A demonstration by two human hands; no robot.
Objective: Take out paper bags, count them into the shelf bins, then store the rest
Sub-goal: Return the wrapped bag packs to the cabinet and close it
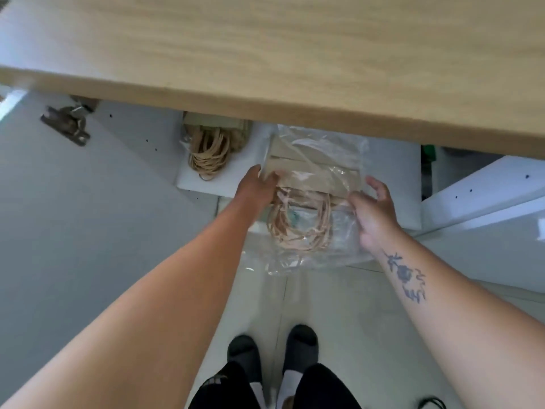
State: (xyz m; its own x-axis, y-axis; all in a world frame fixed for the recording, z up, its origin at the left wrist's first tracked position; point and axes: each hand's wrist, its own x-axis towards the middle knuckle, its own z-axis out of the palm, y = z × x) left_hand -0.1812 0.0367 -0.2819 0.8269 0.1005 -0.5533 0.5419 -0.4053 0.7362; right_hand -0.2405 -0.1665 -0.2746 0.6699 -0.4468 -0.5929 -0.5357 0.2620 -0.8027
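Shelf (203, 184) under desk (265, 54): left grip (259, 185) grasps wrapped bags (309, 169); right grip (374, 211) at 3 o'clock, hold unclear; slick wrap may slip.

Single head-worn camera faces steeply downward, near the countertop (295, 54)

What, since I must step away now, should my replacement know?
Left hand grips the left edge of the plastic-wrapped pack of paper bags.
Right hand holds its right side through the wrap.
The pack lies half off the cabinet shelf; a loose bundle of bags lies on the shelf to its left.
Done: nothing counted, as far as shown; no bins in view.
Left: take the pack out, count, store the rest.
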